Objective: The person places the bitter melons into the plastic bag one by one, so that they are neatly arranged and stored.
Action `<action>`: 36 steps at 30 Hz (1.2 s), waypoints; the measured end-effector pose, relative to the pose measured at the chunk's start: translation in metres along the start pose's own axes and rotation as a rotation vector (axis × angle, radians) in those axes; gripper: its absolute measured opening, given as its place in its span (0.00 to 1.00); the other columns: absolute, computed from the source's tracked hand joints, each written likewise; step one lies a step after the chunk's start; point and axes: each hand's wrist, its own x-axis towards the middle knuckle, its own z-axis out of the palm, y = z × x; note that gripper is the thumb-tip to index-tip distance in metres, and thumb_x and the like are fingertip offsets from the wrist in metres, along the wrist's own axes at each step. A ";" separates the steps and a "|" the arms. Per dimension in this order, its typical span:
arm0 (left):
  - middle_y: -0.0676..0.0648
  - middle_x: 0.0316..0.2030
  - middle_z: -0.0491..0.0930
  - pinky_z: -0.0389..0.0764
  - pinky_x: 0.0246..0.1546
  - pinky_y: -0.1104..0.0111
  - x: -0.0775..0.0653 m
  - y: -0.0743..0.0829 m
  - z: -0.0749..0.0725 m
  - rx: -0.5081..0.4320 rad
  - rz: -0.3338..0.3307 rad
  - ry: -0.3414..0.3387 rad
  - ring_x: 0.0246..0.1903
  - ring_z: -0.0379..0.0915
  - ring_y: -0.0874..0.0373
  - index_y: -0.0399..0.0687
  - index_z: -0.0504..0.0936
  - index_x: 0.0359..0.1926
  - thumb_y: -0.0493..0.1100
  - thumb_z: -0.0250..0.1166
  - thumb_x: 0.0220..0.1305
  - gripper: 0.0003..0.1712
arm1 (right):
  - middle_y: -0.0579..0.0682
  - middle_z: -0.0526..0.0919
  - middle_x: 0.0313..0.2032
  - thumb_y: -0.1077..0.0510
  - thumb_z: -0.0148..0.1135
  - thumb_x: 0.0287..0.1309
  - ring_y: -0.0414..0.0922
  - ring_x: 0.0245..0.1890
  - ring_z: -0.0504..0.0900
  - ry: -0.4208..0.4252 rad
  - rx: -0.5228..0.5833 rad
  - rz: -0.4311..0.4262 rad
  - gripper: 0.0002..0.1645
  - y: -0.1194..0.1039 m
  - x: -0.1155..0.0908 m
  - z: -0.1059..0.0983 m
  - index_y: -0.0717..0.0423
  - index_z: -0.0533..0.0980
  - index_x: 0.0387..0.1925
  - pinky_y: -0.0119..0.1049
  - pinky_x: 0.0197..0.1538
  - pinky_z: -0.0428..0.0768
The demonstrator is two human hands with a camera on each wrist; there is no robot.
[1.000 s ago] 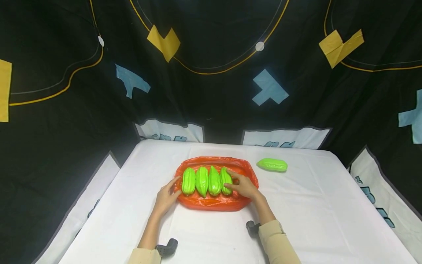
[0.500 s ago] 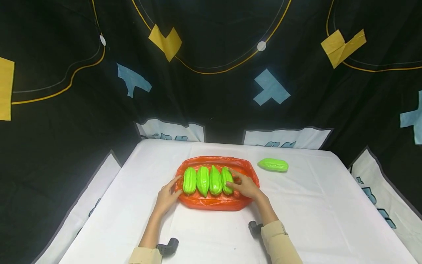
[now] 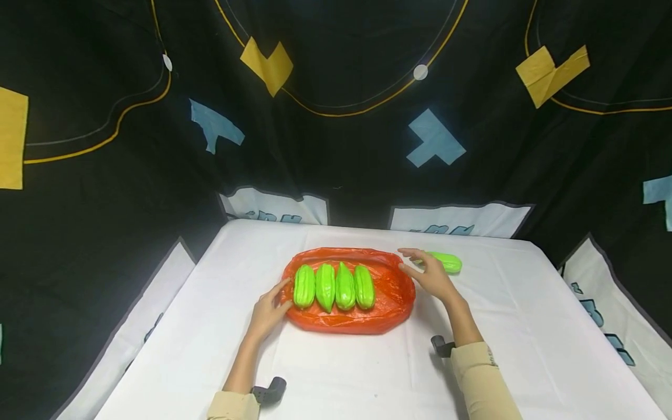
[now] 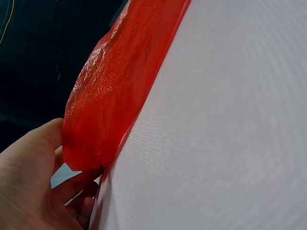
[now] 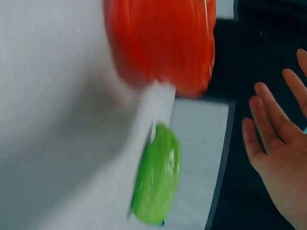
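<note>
An oval red tray (image 3: pixel 388 303), shiny like plastic film, lies on the white table. Several bright green, ridged, gourd-like pieces (image 3: pixel 345 287) stand side by side in its left and middle part. My left hand (image 3: pixel 266 315) grips the tray's left end; in the left wrist view, its thumb and fingers sit on either side of the red rim. Above the tray's right rim hovers my right hand (image 3: pixel 433 279), fingers spread and holding nothing. Another green gourd-like piece (image 3: pixel 448 262) lies beyond it on the table, partly hidden by that hand in the head view.
The white-covered table (image 3: pixel 499 326) extends around the tray. Behind it hangs a black cloth (image 3: pixel 336 157) with yellow and blue patches. Dark wrist devices (image 3: pixel 270 391) sit on both forearms.
My right hand has left the rightmost green piece in the tray and moved right, toward the loose one. My left hand and the pieces in the tray keep their places.
</note>
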 end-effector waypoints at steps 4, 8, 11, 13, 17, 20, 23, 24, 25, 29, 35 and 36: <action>0.35 0.61 0.65 0.58 0.58 0.42 0.000 0.000 0.000 0.004 -0.004 -0.001 0.61 0.58 0.36 0.50 0.67 0.64 0.43 0.62 0.56 0.33 | 0.54 0.73 0.57 0.53 0.63 0.54 0.54 0.56 0.67 0.078 -0.087 -0.015 0.25 0.012 0.005 -0.024 0.48 0.74 0.55 0.59 0.56 0.65; 0.36 0.61 0.65 0.58 0.58 0.42 -0.001 -0.001 0.000 0.005 -0.006 -0.005 0.61 0.57 0.36 0.50 0.67 0.64 0.43 0.62 0.56 0.33 | 0.57 0.71 0.58 0.53 0.65 0.53 0.56 0.59 0.62 0.118 -0.160 -0.031 0.25 0.029 0.010 -0.041 0.52 0.74 0.54 0.62 0.57 0.59; 0.36 0.61 0.65 0.58 0.58 0.42 -0.003 0.000 -0.001 -0.003 -0.003 -0.004 0.61 0.57 0.36 0.50 0.67 0.64 0.42 0.62 0.56 0.33 | 0.61 0.68 0.58 0.55 0.65 0.52 0.59 0.59 0.60 0.111 -0.189 -0.032 0.26 0.041 0.012 -0.048 0.55 0.74 0.54 0.62 0.57 0.58; 0.36 0.61 0.65 0.58 0.58 0.42 -0.003 0.000 -0.002 -0.006 0.000 0.000 0.61 0.57 0.36 0.50 0.68 0.64 0.42 0.62 0.56 0.33 | 0.63 0.66 0.59 0.56 0.65 0.52 0.60 0.60 0.58 0.091 -0.195 -0.016 0.26 0.048 0.013 -0.050 0.55 0.74 0.55 0.62 0.58 0.57; 0.36 0.61 0.66 0.58 0.58 0.42 -0.002 0.000 -0.002 -0.006 0.012 0.006 0.60 0.58 0.36 0.51 0.68 0.64 0.43 0.62 0.56 0.32 | 0.68 0.62 0.61 0.57 0.65 0.52 0.64 0.60 0.56 0.058 -0.214 0.017 0.27 0.061 0.013 -0.051 0.58 0.73 0.56 0.64 0.59 0.54; 0.36 0.60 0.66 0.58 0.57 0.40 -0.001 -0.001 0.000 -0.004 0.011 0.006 0.60 0.59 0.35 0.51 0.68 0.64 0.43 0.62 0.56 0.33 | 0.69 0.61 0.61 0.56 0.64 0.53 0.66 0.60 0.55 0.048 -0.229 0.043 0.27 0.071 0.012 -0.051 0.60 0.73 0.55 0.65 0.59 0.52; 0.34 0.60 0.67 0.59 0.56 0.39 -0.001 -0.002 0.001 0.004 0.014 0.012 0.59 0.59 0.34 0.51 0.68 0.64 0.43 0.63 0.55 0.33 | 0.70 0.60 0.61 0.54 0.63 0.54 0.67 0.60 0.54 0.027 -0.247 0.070 0.27 0.079 0.010 -0.048 0.60 0.73 0.55 0.66 0.58 0.52; 0.34 0.60 0.67 0.59 0.56 0.39 -0.001 -0.003 0.002 0.006 0.015 0.014 0.59 0.59 0.34 0.51 0.68 0.64 0.43 0.63 0.55 0.33 | 0.70 0.60 0.61 0.54 0.62 0.54 0.68 0.60 0.54 0.019 -0.251 0.078 0.27 0.081 0.009 -0.047 0.60 0.73 0.55 0.67 0.58 0.53; 0.35 0.60 0.67 0.59 0.56 0.40 -0.001 -0.003 0.002 0.007 0.018 0.014 0.59 0.59 0.34 0.51 0.68 0.64 0.43 0.63 0.55 0.33 | 0.70 0.59 0.61 0.55 0.62 0.54 0.68 0.60 0.54 0.011 -0.258 0.085 0.27 0.083 0.008 -0.047 0.59 0.73 0.56 0.67 0.58 0.53; 0.37 0.60 0.67 0.58 0.57 0.41 0.000 -0.005 0.003 0.013 0.024 0.014 0.60 0.59 0.36 0.53 0.68 0.64 0.43 0.63 0.56 0.33 | 0.71 0.57 0.62 0.56 0.62 0.54 0.69 0.61 0.52 -0.010 -0.266 0.089 0.27 0.090 0.007 -0.045 0.59 0.72 0.56 0.69 0.57 0.52; 0.39 0.61 0.67 0.59 0.57 0.41 0.000 -0.005 0.002 0.021 0.016 0.015 0.60 0.60 0.37 0.55 0.68 0.64 0.44 0.62 0.57 0.32 | 0.70 0.55 0.63 0.57 0.62 0.54 0.71 0.61 0.51 -0.035 -0.270 0.080 0.28 0.099 0.010 -0.044 0.58 0.72 0.57 0.70 0.57 0.51; 0.39 0.60 0.67 0.59 0.57 0.41 0.000 -0.005 0.002 0.021 0.015 0.016 0.59 0.60 0.37 0.55 0.68 0.64 0.44 0.62 0.57 0.32 | 0.70 0.54 0.64 0.57 0.62 0.53 0.71 0.61 0.50 -0.041 -0.272 0.081 0.28 0.100 0.011 -0.044 0.58 0.72 0.57 0.70 0.57 0.51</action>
